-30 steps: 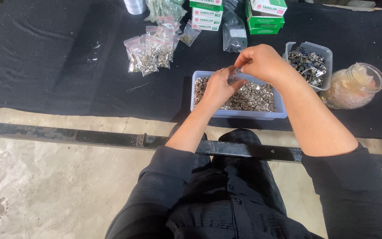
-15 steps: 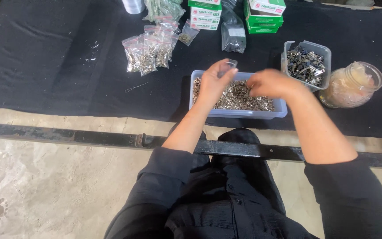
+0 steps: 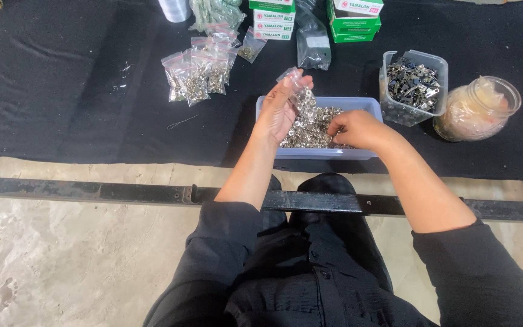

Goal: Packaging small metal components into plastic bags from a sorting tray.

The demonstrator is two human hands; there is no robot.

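On a black cloth spread over a concrete floor, a cluster of small clear packets of metal parts lies at the left, with green and white boxes stacked behind them. A seated person in black holds up a small clear plastic bag, part-filled with silvery pieces, in the left hand, thumb and fingers closed on the bag's top edge, just above a shallow pale-blue tray heaped with the same small metal fittings. The right hand is down in the tray, its fingers curled among the pieces; whether it has any pinched cannot be seen. Further right stand a clear tub of darker metal hardware and, beside it, a round clear jar with pale contents
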